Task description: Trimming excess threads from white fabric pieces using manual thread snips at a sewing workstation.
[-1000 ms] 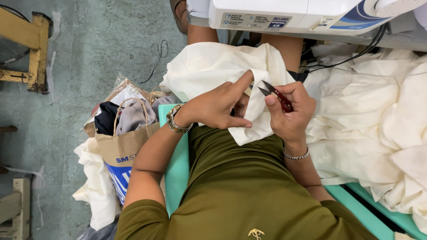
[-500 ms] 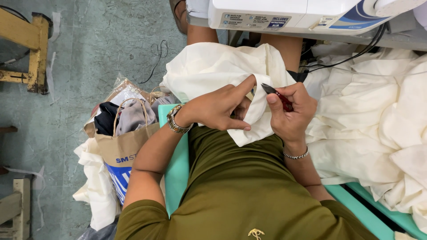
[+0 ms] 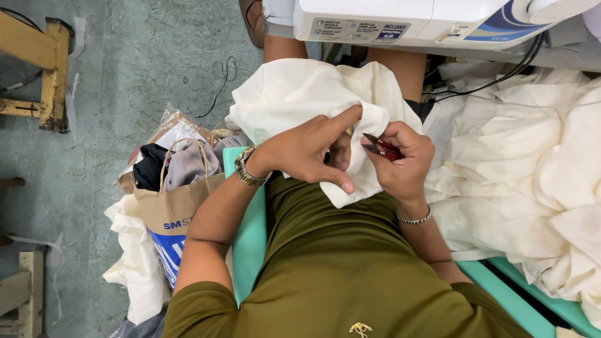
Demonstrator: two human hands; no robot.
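The right hand (image 3: 404,166) has its grip pinched around small red-handled thread snips (image 3: 382,148), blades pointing left. The left hand (image 3: 310,153) pinches a fold of cream cotton cloth (image 3: 300,94) lying across the lap. Above, a white sewing machine (image 3: 426,19) carries rectangular grey labels. Left, on the floor, stands a brown paper bag with blue panel (image 3: 172,216), stuffed with clothes.

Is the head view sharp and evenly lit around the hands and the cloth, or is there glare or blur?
Head view: even, soft light, no hard shadows. The cream cloth is bright but its folds show. The left hand, right hand and red snips look sharp. Wide-angle bend at the edges.
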